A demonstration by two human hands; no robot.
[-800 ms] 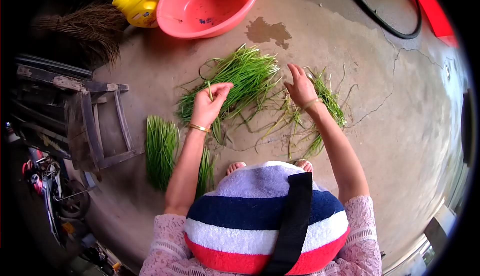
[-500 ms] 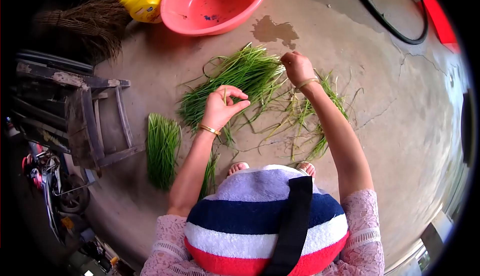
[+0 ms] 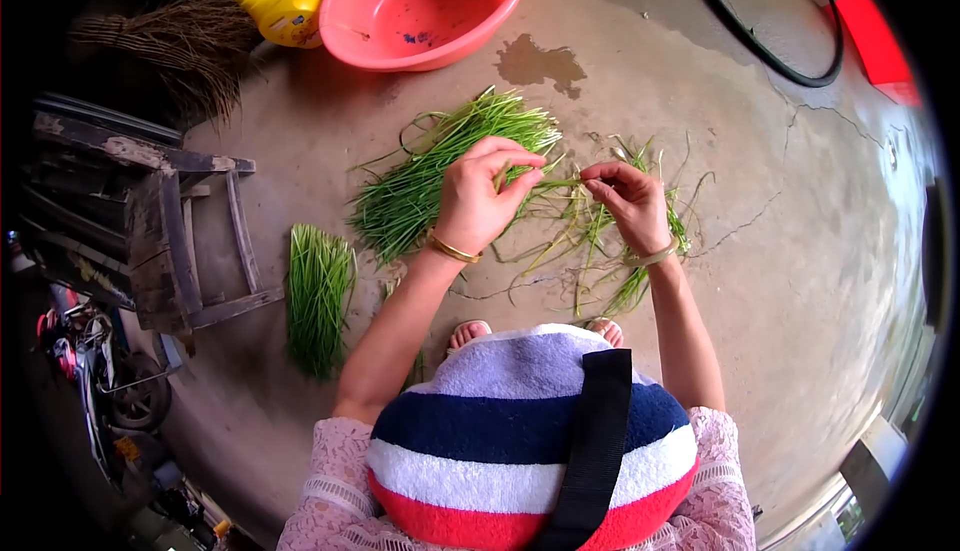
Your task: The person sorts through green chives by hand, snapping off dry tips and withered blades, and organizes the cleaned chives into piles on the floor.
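Note:
My left hand [image 3: 482, 196] is closed in a pinch on thin green chives, over the right edge of a large loose heap of chives [image 3: 410, 196]. Across from it, my right hand [image 3: 632, 206] pinches the end of what looks like the same strand, which spans the gap between both hands. Under my right hand lies a scattered pile of thin, partly yellowed chive pieces [image 3: 600, 251]. A neat bundle of chives [image 3: 318, 301] rests on the floor to the left, and more green shows partly hidden behind my left forearm.
A pink basin [image 3: 430, 11] stands at the far side beside a yellow jug [image 3: 285, 11] and a twig broom [image 3: 185, 41]. On the left is a worn wooden stool [image 3: 165, 241]. A black hose [image 3: 740, 31] and a red object [image 3: 872, 36] lie far right.
My right hand has come down and toward me from beyond the heap. My left hand has shifted right and slightly up, so the hands are now closer, with a strand between them.

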